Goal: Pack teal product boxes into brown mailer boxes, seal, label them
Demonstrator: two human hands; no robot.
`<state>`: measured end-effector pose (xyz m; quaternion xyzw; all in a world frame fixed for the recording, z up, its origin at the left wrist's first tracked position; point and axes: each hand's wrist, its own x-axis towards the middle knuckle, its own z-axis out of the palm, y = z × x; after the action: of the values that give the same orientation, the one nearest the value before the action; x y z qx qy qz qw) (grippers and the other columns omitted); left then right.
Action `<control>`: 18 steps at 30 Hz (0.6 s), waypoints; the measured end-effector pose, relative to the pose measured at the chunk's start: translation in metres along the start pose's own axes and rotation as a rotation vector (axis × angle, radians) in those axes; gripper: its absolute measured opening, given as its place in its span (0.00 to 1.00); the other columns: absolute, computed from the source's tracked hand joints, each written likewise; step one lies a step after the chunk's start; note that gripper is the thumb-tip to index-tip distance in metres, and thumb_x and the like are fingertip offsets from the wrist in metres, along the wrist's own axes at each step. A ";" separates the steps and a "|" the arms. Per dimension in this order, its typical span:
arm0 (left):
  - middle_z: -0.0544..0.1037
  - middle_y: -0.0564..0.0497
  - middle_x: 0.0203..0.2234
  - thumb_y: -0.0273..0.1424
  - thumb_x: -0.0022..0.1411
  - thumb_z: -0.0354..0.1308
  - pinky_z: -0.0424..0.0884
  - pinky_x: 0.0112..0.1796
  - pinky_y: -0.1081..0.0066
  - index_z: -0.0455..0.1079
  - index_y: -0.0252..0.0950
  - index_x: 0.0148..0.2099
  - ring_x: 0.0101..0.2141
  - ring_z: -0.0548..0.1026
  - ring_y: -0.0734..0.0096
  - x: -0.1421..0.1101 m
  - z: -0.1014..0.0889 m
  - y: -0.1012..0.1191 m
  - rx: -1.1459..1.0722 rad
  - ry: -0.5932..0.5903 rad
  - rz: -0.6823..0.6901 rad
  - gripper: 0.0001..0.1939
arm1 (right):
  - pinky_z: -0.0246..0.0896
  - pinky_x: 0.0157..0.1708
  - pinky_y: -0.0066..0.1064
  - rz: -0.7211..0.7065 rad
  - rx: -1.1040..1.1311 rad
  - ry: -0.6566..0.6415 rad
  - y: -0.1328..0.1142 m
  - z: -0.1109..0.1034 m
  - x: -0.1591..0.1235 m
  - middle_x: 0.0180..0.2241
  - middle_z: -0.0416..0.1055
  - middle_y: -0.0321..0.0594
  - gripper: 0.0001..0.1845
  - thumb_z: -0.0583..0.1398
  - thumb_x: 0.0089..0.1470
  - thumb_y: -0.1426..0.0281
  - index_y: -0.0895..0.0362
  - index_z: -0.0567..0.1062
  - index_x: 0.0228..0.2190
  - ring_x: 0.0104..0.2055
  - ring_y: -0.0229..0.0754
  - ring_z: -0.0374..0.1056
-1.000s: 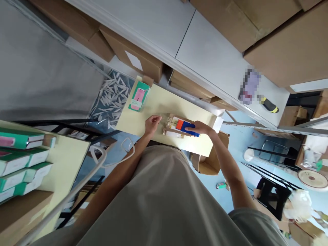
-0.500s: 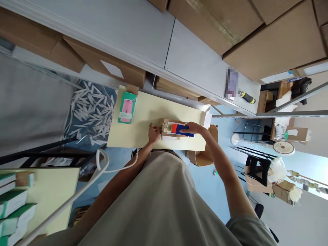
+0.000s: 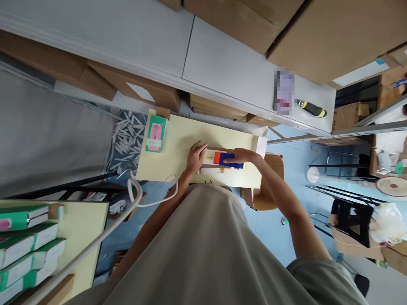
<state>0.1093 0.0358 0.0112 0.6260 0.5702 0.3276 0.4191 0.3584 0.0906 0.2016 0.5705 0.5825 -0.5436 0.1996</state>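
A yellow-and-black tool (image 3: 313, 109) lies on a gray shelf (image 3: 222, 55) near large cardboard cartons (image 3: 333, 34) as white strips (image 3: 122, 147) lie jumbled at left.

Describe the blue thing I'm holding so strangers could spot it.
Find the pale yellow rectangular tabletop along the long grey shelf. Over its right half, the bare right hand grips a blue, blocky object. Its orange-red end distinguishes it from the green, pink-pictured cardboard box further left.

Blue oblong tool (image 3: 227, 156): deep-blue body, orange-red end
Brown-and-white oblong package (image 3: 208, 157): brown edge, white panel
Green rectangular cardboard carton (image 3: 155, 133): pink printed shape, white band
Pale-yellow rectangular tabletop (image 3: 176, 144): one even tone
Black elongated hand tool (image 3: 313, 109): yellow at both ends
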 end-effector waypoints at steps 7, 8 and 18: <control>0.74 0.37 0.66 0.44 0.80 0.48 0.64 0.70 0.52 0.78 0.41 0.66 0.69 0.70 0.48 0.000 -0.001 0.008 0.170 0.010 -0.017 0.25 | 0.71 0.29 0.36 0.170 -0.074 -0.091 0.115 -0.045 -0.065 0.23 0.81 0.48 0.41 0.70 0.48 0.31 0.59 0.83 0.30 0.23 0.47 0.77; 0.74 0.38 0.66 0.44 0.80 0.48 0.64 0.70 0.52 0.78 0.42 0.66 0.68 0.70 0.48 0.000 0.000 0.009 0.194 0.013 -0.023 0.25 | 0.71 0.29 0.36 0.156 -0.101 -0.074 0.124 -0.046 -0.064 0.23 0.81 0.49 0.40 0.70 0.49 0.31 0.59 0.83 0.31 0.24 0.48 0.78; 0.74 0.39 0.67 0.42 0.77 0.52 0.65 0.69 0.52 0.81 0.42 0.63 0.66 0.72 0.47 -0.002 0.008 0.023 0.360 0.111 -0.130 0.22 | 0.73 0.50 0.39 0.138 -0.464 0.153 0.124 -0.006 -0.005 0.53 0.83 0.64 0.29 0.65 0.68 0.50 0.62 0.82 0.54 0.56 0.62 0.81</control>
<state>0.1266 0.0329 0.0283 0.6335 0.6812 0.2265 0.2886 0.4719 0.0640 0.1574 0.5873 0.6647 -0.3356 0.3173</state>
